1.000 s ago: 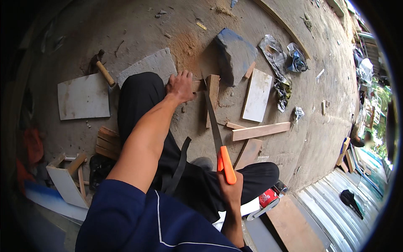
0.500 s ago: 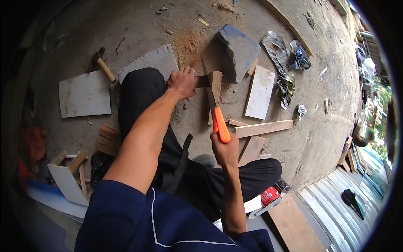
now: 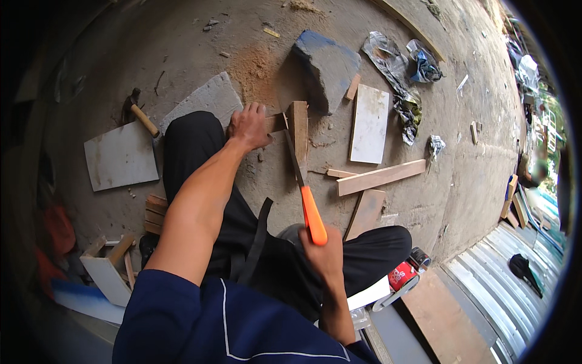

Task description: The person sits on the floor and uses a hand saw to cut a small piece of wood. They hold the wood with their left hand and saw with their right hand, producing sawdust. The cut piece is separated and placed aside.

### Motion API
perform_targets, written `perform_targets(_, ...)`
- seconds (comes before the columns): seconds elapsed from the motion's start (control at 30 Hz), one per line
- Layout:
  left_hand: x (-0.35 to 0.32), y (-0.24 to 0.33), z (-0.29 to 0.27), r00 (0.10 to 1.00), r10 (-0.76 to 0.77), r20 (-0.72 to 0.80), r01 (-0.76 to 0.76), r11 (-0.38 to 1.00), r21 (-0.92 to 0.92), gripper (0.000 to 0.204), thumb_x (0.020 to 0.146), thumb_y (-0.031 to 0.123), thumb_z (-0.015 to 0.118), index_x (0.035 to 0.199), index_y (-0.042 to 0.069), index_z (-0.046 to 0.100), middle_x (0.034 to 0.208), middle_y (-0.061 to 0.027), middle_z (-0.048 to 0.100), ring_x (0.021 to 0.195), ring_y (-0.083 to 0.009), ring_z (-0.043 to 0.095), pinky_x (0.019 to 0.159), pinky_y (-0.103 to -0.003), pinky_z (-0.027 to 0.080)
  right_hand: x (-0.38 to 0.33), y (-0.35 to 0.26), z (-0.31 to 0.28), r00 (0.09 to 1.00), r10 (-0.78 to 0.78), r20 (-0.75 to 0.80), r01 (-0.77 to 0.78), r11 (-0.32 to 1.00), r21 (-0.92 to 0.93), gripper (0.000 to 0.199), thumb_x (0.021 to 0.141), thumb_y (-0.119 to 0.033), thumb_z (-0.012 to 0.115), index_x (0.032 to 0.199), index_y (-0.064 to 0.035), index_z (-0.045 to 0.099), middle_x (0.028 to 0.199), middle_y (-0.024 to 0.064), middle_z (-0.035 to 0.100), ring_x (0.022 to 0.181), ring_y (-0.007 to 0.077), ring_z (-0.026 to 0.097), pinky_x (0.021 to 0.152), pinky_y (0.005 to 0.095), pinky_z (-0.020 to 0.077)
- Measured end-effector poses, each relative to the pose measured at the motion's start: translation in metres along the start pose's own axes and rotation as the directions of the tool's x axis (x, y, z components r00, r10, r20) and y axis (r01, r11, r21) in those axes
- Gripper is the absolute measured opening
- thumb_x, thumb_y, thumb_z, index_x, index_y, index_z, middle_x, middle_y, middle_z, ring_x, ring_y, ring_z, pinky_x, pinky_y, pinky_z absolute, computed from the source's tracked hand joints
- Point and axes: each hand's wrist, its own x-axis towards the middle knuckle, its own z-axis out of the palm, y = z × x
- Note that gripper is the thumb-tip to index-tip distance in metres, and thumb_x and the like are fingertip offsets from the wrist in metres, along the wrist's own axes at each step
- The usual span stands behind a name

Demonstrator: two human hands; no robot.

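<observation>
My right hand (image 3: 324,252) is wrapped round the orange handle of a handsaw (image 3: 313,219), low in front of my lap. The saw's thin blade (image 3: 294,151) slants up and away, its far end against a short wooden piece (image 3: 275,124). My left hand (image 3: 248,127) is closed on that piece's left part, beside my left knee. The piece's right end meets an upright-looking wooden block (image 3: 298,136) on the ground. My left fingers partly hide the piece, and the depth of the cut cannot be made out.
Beyond lies a grey concrete block (image 3: 333,70), with sawdust (image 3: 254,70) left of it. A hammer (image 3: 143,118) rests on a white board (image 3: 121,159). At right are another white board (image 3: 370,124), a wooden strip (image 3: 382,177) and crumpled plastic (image 3: 407,115).
My right hand has drawn the saw back toward my body, so less blade reaches past the wood. My left hand keeps its grip on the wooden piece. The whole view has shifted slightly.
</observation>
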Motion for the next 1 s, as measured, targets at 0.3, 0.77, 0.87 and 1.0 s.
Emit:
perform_targets(0.3, 0.016, 0.07, 0.019, 0.999, -0.025, 0.021, 0.025, 0.999, 0.02, 0.067, 0.056, 0.032, 0.079, 0.11, 0.004, 0.051, 0.109, -0.0106, 0.053, 0.109, -0.0261, 0.052, 0.084, -0.042, 0.043, 0.054, 0.027, -0.057, 0.996, 0.057, 0.064, -0.057, 0.998, -0.007, 0.02, 0.077, -0.016, 0.064, 0.076, 0.0039, 0.06, 0.062, 0.0214, 0.057, 0.054, 0.0299, 0.059, 0.055, 0.0353, 0.0444)
perform_targets(0.77, 0.009, 0.027, -0.005, 1.0, -0.02, 0.004, 0.02, 1.0, 0.009, 0.064, 0.057, 0.031, 0.079, 0.108, 0.006, 0.051, 0.109, -0.0102, 0.053, 0.11, -0.0254, 0.051, 0.087, -0.042, 0.042, -0.006, 0.005, -0.038, 0.996, -0.077, 0.039, 0.078, 0.997, -0.017, 0.016, 0.075, -0.011, 0.064, 0.077, 0.0043, 0.06, 0.063, 0.0208, 0.057, 0.058, 0.0341, 0.06, 0.057, 0.0366, 0.0457)
perform_targets(0.87, 0.004, 0.013, -0.01, 1.0, -0.006, 0.013, 0.006, 1.0, -0.005, 0.063, 0.058, 0.03, 0.079, 0.109, 0.006, 0.051, 0.109, -0.0102, 0.053, 0.111, -0.0253, 0.051, 0.088, -0.043, 0.041, -0.03, 0.01, -0.02, 0.999, -0.027, -0.028, 0.031, 0.985, 0.172, 0.019, 0.075, -0.011, 0.063, 0.069, 0.0039, 0.053, 0.054, 0.0066, 0.044, 0.052, 0.0105, 0.042, 0.053, 0.0304, 0.039)
perform_targets(1.0, 0.007, -0.011, -0.015, 1.0, 0.009, 0.019, -0.008, 1.0, -0.021, 0.063, 0.059, 0.03, 0.078, 0.109, 0.005, 0.05, 0.11, -0.0104, 0.053, 0.111, -0.0251, 0.05, 0.088, -0.042, 0.041, 0.065, -0.02, 0.028, 0.994, 0.106, 0.024, -0.105, 0.994, -0.042, 0.017, 0.076, -0.011, 0.063, 0.076, 0.0054, 0.059, 0.059, 0.0185, 0.055, 0.05, 0.0194, 0.053, 0.054, 0.0331, 0.0438)
